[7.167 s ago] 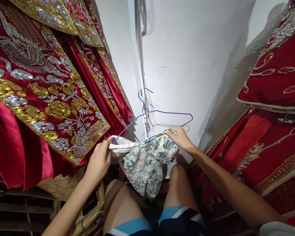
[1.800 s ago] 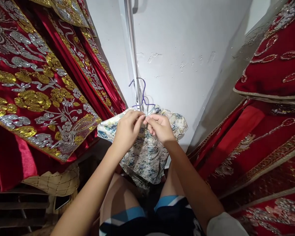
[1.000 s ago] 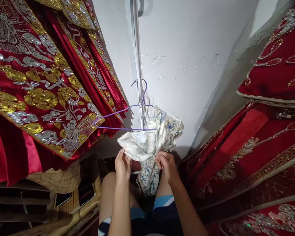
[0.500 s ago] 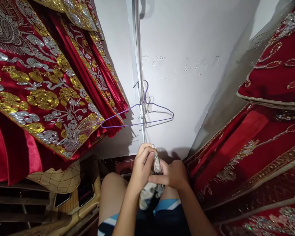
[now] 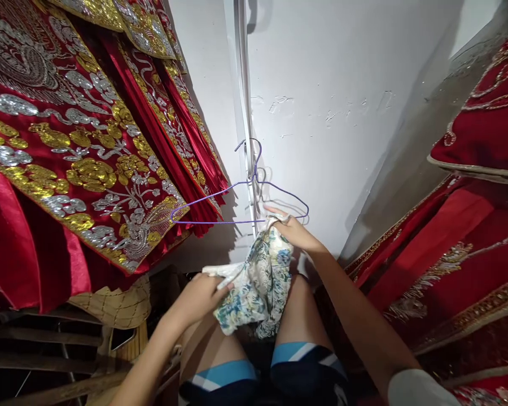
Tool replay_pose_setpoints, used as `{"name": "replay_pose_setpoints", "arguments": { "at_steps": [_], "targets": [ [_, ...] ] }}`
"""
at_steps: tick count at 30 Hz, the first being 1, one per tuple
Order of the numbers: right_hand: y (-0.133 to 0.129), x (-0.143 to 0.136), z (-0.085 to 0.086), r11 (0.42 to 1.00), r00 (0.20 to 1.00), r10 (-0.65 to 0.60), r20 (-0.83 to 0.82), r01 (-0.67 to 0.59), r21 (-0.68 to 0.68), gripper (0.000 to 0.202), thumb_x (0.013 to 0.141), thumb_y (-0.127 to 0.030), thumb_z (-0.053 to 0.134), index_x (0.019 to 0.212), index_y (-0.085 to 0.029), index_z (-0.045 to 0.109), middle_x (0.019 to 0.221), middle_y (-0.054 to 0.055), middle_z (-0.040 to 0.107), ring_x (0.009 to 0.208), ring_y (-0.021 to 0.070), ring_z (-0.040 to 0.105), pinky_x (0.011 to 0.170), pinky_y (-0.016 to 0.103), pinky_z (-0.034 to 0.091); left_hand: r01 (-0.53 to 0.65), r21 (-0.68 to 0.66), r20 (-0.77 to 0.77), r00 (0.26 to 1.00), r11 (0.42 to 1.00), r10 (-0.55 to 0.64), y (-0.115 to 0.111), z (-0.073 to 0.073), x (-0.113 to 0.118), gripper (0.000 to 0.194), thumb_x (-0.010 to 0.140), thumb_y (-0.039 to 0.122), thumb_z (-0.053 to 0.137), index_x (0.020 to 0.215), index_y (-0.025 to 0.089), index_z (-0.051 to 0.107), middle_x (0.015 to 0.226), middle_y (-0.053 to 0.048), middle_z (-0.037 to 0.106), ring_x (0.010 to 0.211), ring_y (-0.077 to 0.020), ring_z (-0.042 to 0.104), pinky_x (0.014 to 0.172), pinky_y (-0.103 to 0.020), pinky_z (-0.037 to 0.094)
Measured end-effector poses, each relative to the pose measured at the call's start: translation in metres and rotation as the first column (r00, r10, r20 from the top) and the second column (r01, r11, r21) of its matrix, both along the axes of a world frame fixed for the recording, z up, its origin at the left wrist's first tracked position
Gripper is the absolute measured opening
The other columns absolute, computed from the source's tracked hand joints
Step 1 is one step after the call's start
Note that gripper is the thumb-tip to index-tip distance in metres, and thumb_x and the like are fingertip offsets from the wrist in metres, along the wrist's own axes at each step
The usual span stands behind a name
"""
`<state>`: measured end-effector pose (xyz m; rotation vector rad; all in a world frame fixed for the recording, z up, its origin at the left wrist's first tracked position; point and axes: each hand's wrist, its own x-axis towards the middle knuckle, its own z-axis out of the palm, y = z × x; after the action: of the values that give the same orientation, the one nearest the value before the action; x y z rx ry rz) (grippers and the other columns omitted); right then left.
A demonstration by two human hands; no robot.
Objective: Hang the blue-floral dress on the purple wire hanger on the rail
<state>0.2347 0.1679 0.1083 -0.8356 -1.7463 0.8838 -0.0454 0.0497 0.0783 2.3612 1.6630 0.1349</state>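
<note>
White plaster wall [image 5: 342,84] ahead, scuffed, with a thin white rail [image 5: 245,113] running up it. Purple wire hanger [image 5: 241,203] hooks on that rail and hangs bare. Half a second ago I had the floral garment [image 5: 258,279] bunched tight between both hands low over my knees; now it is drawn out again between them. My right hand [image 5: 294,231] has risen to just under the hanger's bottom wire, fingers closed on the garment's upper edge. My left hand [image 5: 201,293] has dropped out to the left, pinching the white lining side of the cloth. Garment sags between the two grips, over my lap, not touching the hanger as far as I can tell.

Red embroidered robes [image 5: 80,158] with gold and silver sequin work hang close on the left; more red embroidered cloth [image 5: 469,237] crowds the right. Woven straw piece [image 5: 114,307] sits low left, above dark wooden slats [image 5: 38,344]. My knees show below, in blue-striped shorts [image 5: 258,378].
</note>
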Motion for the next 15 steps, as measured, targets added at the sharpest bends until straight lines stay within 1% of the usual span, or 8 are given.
{"name": "replay_pose_setpoints", "arguments": {
  "at_steps": [1, 2, 4, 5, 7, 10, 12, 15],
  "targets": [
    [0.006, -0.006, -0.007, 0.999, 1.0, 0.02, 0.016, -0.019, -0.045, 0.019, 0.08, -0.026, 0.054, 0.088, -0.02, 0.07, 0.09, 0.004, 0.069, 0.089, 0.0203, 0.063, 0.081, 0.03, 0.048, -0.019, 0.031, -0.059, 0.998, 0.999, 0.021, 0.002, 0.008, -0.011, 0.049, 0.098, 0.048, 0.034, 0.085, 0.017, 0.07, 0.096, -0.015, 0.073, 0.098, -0.0327, 0.067, 0.092, -0.045, 0.046],
    [0.009, -0.01, -0.014, 0.997, 1.0, 0.012, 0.023, -0.011, -0.071, 0.016, 0.08, -0.028, 0.053, 0.08, -0.02, 0.066, 0.079, 0.002, 0.065, 0.077, 0.0183, 0.059, 0.072, 0.028, 0.047, -0.035, 0.058, -0.099, 0.994, 0.998, 0.041, 0.004, 0.017, -0.022, 0.046, 0.098, 0.043, 0.035, 0.091, 0.017, 0.072, 0.109, -0.016, 0.072, 0.109, -0.0346, 0.064, 0.097, -0.049, 0.044],
    [0.007, -0.012, -0.024, 0.995, 0.996, -0.084, 0.02, 0.085, -0.059, 0.016, 0.079, -0.03, 0.055, 0.068, -0.019, 0.057, 0.064, -0.002, 0.053, 0.062, 0.0144, 0.048, 0.059, 0.026, 0.038, -0.056, 0.123, -0.096, 0.993, 0.991, 0.068, 0.006, 0.033, -0.037, 0.042, 0.095, 0.038, 0.037, 0.1, 0.018, 0.074, 0.13, -0.017, 0.065, 0.125, -0.0358, 0.057, 0.103, -0.052, 0.041],
    [0.003, -0.009, -0.026, 0.987, 0.988, -0.156, 0.013, 0.156, -0.037, 0.019, 0.079, -0.031, 0.057, 0.064, -0.02, 0.051, 0.059, -0.003, 0.046, 0.059, 0.013, 0.042, 0.056, 0.025, 0.033, -0.062, 0.161, -0.062, 0.995, 0.985, 0.073, 0.008, 0.041, -0.042, 0.043, 0.095, 0.039, 0.037, 0.101, 0.018, 0.074, 0.134, -0.016, 0.062, 0.127, -0.0354, 0.055, 0.104, -0.051, 0.042],
    [-0.008, 0.001, -0.027, 0.958, 0.958, -0.286, -0.007, 0.286, 0.006, 0.028, 0.078, -0.033, 0.059, 0.059, -0.021, 0.043, 0.057, -0.005, 0.037, 0.057, 0.0114, 0.035, 0.053, 0.025, 0.026, -0.071, 0.226, 0.053, 0.997, 0.972, 0.061, 0.01, 0.056, -0.046, 0.047, 0.095, 0.046, 0.037, 0.103, 0.017, 0.074, 0.132, -0.015, 0.062, 0.124, -0.0333, 0.057, 0.106, -0.047, 0.043],
    [-0.025, 0.018, -0.02, 0.915, 0.916, -0.4, -0.032, 0.401, 0.053, 0.033, 0.078, -0.033, 0.06, 0.057, -0.021, 0.038, 0.056, -0.005, 0.031, 0.056, 0.0107, 0.032, 0.051, 0.026, 0.023, -0.082, 0.288, 0.198, 0.98, 0.954, 0.024, 0.014, 0.075, -0.043, 0.05, 0.093, 0.056, 0.042, 0.102, 0.019, 0.075, 0.126, -0.012, 0.066, 0.118, -0.0312, 0.061, 0.105, -0.04, 0.046],
    [-0.033, 0.024, -0.014, 0.902, 0.905, -0.425, -0.033, 0.426, 0.07, 0.033, 0.077, -0.03, 0.06, 0.057, -0.021, 0.035, 0.056, -0.005, 0.029, 0.056, 0.0104, 0.031, 0.051, 0.025, 0.022, -0.095, 0.33, 0.227, 0.974, 0.939, 0.019, 0.017, 0.084, -0.038, 0.046, 0.089, 0.056, 0.046, 0.096, 0.02, 0.075, 0.122, -0.011, 0.068, 0.114, -0.0319, 0.063, 0.101, -0.04, 0.049],
    [-0.04, 0.023, -0.009, 0.898, 0.901, -0.433, -0.038, 0.435, 0.068, 0.034, 0.076, -0.026, 0.058, 0.057, -0.022, 0.031, 0.057, -0.005, 0.027, 0.056, 0.0099, 0.03, 0.051, 0.026, 0.022, -0.132, 0.417, 0.245, 0.969, 0.899, 0.028, 0.023, 0.095, -0.027, 0.038, 0.086, 0.05, 0.05, 0.085, 0.019, 0.071, 0.118, -0.012, 0.068, 0.105, -0.0316, 0.065, 0.096, -0.042, 0.051]
  ]
}}
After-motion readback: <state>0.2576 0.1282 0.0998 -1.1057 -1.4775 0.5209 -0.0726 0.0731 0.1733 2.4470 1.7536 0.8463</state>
